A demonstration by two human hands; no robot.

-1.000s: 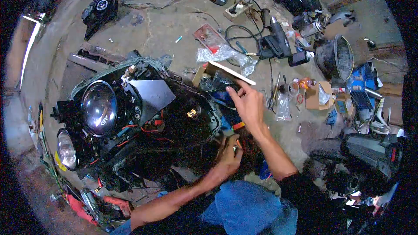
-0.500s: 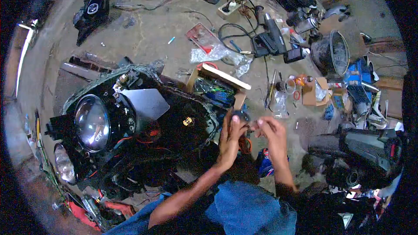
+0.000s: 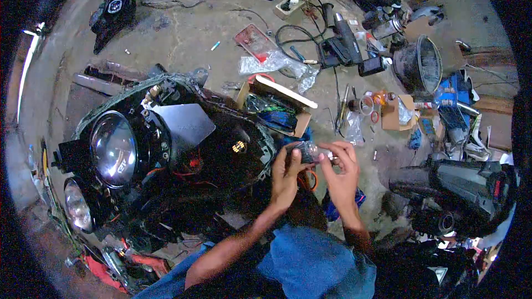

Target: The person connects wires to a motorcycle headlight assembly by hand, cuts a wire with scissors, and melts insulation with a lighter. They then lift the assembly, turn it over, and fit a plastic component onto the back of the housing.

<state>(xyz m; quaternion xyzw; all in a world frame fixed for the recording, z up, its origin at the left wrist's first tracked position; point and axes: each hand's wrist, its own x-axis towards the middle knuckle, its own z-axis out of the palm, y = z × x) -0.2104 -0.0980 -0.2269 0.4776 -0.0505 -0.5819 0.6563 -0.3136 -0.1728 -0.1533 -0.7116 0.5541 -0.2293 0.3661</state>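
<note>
In front of my body, both hands hold a small dark item with a clear, shiny part (image 3: 308, 151); its exact kind I cannot make out. My left hand (image 3: 285, 180) grips its dark left end between thumb and fingers. At the right end, the fingertips and thumb of my right hand (image 3: 341, 173) pinch the clear, shiny part. Just beyond my left hand lies an open cardboard box (image 3: 301, 125) with dark and blue packaged things inside. Left of the hands is a black headlight assembly (image 3: 166, 149) with a large round lens (image 3: 113, 149).
A heat gun (image 3: 344, 39) and its cable lie on the floor ahead, near a power strip (image 3: 290, 4) and crumpled clear plastic (image 3: 277, 65). To the right stand a black bucket (image 3: 426, 63), a small carton (image 3: 396, 117) and a dark grey motorcycle part (image 3: 468, 185).
My right hand has closed in on the small item, and its fingers now pinch the right end. The item has turned, showing more of its clear part. The view has shifted slightly.
</note>
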